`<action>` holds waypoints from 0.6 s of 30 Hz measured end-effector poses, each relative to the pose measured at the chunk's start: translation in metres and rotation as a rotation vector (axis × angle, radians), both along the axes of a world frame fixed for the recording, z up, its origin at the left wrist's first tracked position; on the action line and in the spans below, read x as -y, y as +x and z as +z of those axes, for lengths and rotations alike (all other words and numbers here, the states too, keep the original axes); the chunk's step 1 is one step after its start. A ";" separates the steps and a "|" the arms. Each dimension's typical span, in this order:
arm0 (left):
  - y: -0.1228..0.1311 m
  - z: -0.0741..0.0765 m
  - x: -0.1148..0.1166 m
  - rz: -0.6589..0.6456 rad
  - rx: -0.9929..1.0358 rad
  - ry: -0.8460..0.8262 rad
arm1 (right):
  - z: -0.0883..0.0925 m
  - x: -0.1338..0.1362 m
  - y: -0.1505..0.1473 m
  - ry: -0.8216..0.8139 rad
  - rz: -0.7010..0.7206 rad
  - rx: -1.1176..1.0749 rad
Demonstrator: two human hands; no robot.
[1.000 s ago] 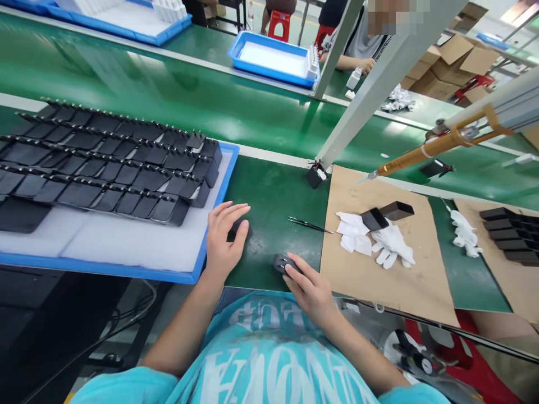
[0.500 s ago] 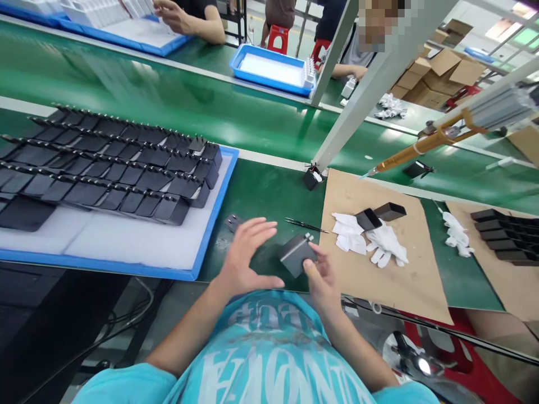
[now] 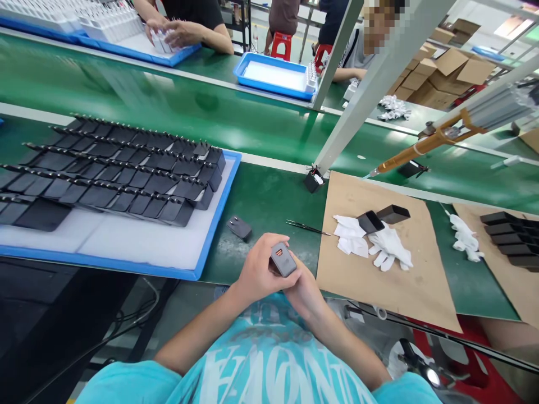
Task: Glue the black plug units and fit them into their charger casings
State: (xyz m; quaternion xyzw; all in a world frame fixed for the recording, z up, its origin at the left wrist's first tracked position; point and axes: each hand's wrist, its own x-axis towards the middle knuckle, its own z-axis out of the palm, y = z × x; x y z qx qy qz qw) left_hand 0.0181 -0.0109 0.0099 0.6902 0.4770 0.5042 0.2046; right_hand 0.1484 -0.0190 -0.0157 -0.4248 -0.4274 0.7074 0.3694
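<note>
Gripping the held charger (image 3: pixel 283 260) is done mainly by the left hand (image 3: pixel 261 270): its fingers curl around the far side and its thumb closes along the near side, pinching the body between them. The right hand (image 3: pixel 304 289) is cupped against the lower right of this grip. Whether its fingers also clasp the charger cannot be told, since they are mostly hidden. The hands meet just above the near edge of the desk (image 3: pixel 269 191), close to the person's shirt (image 3: pixel 269 348).

Holding the body by its sides leaves the end face exposed, apparently so that the face can be viewed. That face, with its orange-lined ports, points up toward the head camera. The long axis appears to run roughly along the line of sight; the opposite end is concealed by the hands.

A loose charger (image 3: pixel 239 228) lies on the desk, apart from the hands, its prongs directed away and to the left; its long axis slants from far left to near right. In the blue-rimmed tray (image 3: pixel 197 273), black chargers (image 3: pixel 138 168) stand in close rows with pins uppermost, an arrangement that likely keeps the pins clear. Tweezers (image 3: pixel 308 226) lie right of the loose charger, tips reaching the brown paper (image 3: pixel 337 275).
</note>
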 end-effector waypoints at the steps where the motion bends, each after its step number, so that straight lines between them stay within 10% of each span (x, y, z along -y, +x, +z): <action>1: 0.000 0.000 0.000 0.008 -0.006 -0.017 | -0.001 0.000 0.000 -0.036 -0.005 -0.025; 10: 0.002 0.001 0.000 0.037 -0.030 -0.172 | 0.012 0.002 -0.008 -0.376 -0.109 -0.293; 14: -0.011 -0.002 -0.002 0.015 -0.131 -0.010 | 0.015 -0.011 -0.001 -0.248 -0.138 -0.218; 18: -0.036 -0.006 -0.004 0.295 -0.235 0.116 | 0.018 -0.031 0.014 0.038 -0.168 0.067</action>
